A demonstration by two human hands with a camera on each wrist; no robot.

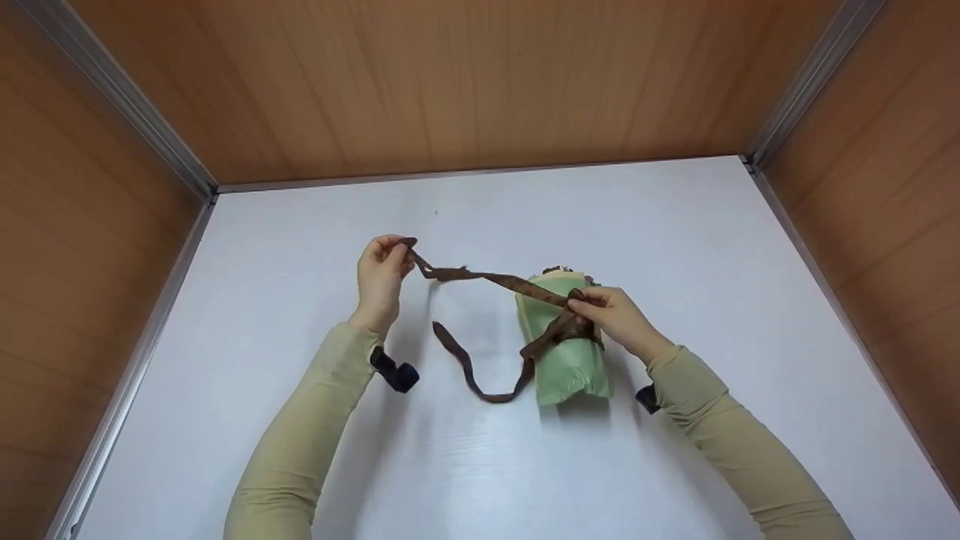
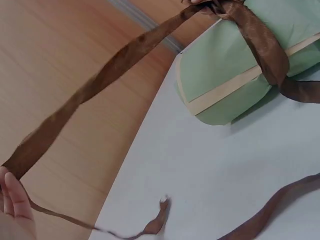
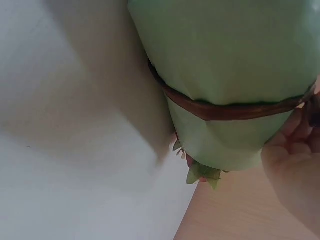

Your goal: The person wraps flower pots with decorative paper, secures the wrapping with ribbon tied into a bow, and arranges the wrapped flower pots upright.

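Note:
A bouquet wrapped in green paper (image 1: 574,375) lies on the white table, with leaves and bits of flower (image 3: 204,172) poking from its far end. Round its middle runs a brown ribbon (image 3: 225,111). My left hand (image 1: 381,277) pinches one length of that ribbon, drawn out leftward above the table; in the left wrist view a thin tail hangs past the fingers (image 2: 19,197). With thumb and fingertips, my right hand (image 1: 619,319) pinches the ribbon at the gathered spot on top of the wrap. Another ribbon end (image 1: 469,375) curves loosely on the table to the left.
The white tabletop (image 1: 480,472) is bounded by a wood-grain panel (image 1: 480,82) at the back and similar panels at both sides. Metal edging (image 1: 142,120) runs along the corners. A black wrist camera (image 1: 397,373) hangs beneath the left sleeve.

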